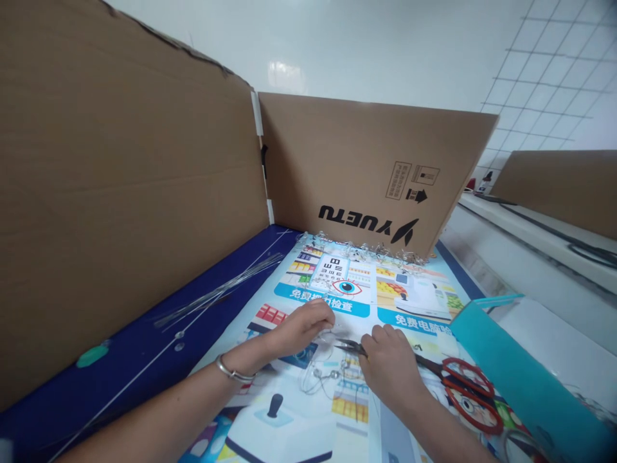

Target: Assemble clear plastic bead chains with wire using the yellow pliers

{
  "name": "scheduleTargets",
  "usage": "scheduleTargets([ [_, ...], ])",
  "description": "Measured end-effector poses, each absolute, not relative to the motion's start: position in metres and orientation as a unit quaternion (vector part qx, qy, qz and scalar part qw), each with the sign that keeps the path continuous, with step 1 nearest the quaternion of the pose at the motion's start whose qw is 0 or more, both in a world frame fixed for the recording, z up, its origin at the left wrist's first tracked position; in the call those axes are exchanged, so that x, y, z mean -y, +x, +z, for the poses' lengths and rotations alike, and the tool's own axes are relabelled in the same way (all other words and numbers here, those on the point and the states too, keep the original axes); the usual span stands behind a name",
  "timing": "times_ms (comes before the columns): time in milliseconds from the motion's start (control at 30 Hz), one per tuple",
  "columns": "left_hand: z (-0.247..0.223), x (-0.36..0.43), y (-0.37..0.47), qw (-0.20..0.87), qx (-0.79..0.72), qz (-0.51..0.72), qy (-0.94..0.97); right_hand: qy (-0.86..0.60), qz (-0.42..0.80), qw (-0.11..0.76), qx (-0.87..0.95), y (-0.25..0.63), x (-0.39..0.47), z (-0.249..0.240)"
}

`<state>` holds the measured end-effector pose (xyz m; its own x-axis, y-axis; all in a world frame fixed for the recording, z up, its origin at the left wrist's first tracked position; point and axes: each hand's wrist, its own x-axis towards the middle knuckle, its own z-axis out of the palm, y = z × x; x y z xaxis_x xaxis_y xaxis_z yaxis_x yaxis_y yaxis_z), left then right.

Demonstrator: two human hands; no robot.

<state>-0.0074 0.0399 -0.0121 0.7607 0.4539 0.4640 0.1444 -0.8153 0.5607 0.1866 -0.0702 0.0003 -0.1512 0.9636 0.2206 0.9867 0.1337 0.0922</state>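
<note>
My left hand (308,321), with a silver bangle on its wrist, pinches a small clear piece with thin wire (328,335) over the printed sheet. The fingers partly hide it. My right hand (389,360) is closed round dark-jawed pliers (351,347), whose handles the palm hides. Their tips point left and are close to the clear piece; whether they touch it I cannot tell. Just below both hands lie loops of thin wire with clear beads (318,374). Red-handled scissors (475,393) rest to the right of my right hand.
Cardboard panels (366,161) stand at the left and back. A row of clear beaded wire pieces (366,247) lies along the back panel. Straight wires (222,290) lie on the blue surface at left. A teal box (525,379) with a white inside is at right.
</note>
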Motion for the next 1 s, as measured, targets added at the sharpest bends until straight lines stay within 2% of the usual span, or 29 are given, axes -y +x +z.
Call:
scheduleTargets([
  [233,-0.011,-0.042,-0.009,0.353,-0.194,0.319,0.858,-0.652,-0.098,0.117,0.743,0.189,0.07,-0.008],
  [533,-0.006,-0.038,-0.009,0.381,-0.209,0.306,0.847,-0.646,-0.107,0.135,0.744,0.19,0.07,-0.014],
  [700,-0.009,-0.036,-0.007,0.345,-0.199,0.302,0.866,-0.654,-0.105,0.117,0.74,0.189,0.069,-0.013],
  [1000,-0.001,-0.029,-0.002,0.207,-0.142,0.299,0.921,-0.667,-0.115,0.099,0.729,0.188,0.07,-0.008],
])
